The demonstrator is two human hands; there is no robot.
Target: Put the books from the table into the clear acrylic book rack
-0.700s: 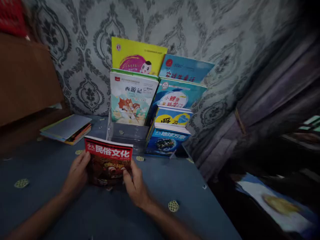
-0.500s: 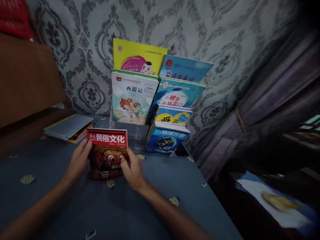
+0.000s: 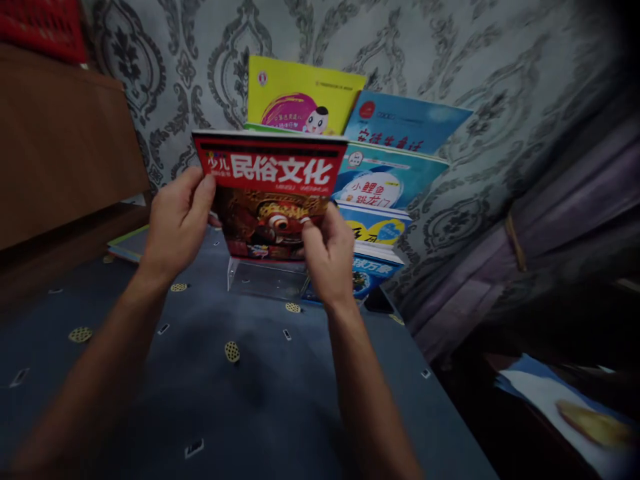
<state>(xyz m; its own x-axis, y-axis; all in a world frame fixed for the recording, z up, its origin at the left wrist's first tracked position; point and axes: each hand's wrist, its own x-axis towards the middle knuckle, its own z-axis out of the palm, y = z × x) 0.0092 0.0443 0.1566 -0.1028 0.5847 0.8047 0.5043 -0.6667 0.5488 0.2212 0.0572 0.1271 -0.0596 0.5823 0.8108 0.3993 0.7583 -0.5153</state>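
Both hands grip a red-topped children's book (image 3: 265,207), cover facing me, raised off the table. My left hand (image 3: 177,223) is closed on its left edge, thumb on the cover. My right hand (image 3: 330,253) pinches its lower right side. Just behind it stands a clear acrylic book rack (image 3: 265,279), whose upper part the book hides. Upright in the rack are a yellow book (image 3: 305,93), a blue book (image 3: 410,120), a teal book (image 3: 395,175), a yellow-and-blue book (image 3: 383,227) and a dark blue book (image 3: 373,277). The red book overlaps some of these in view.
A blue patterned tablecloth (image 3: 190,373) covers the table. More books (image 3: 127,243) lie flat at the left, partly behind my left arm. A brown box (image 3: 65,147) with a red basket (image 3: 45,30) on it stands far left. A purple curtain (image 3: 480,267) hangs at the right.
My hands have lifted the red book up and forward from low over the table to in front of the rack. It now hides the white book in the left column. The view has shifted slightly.
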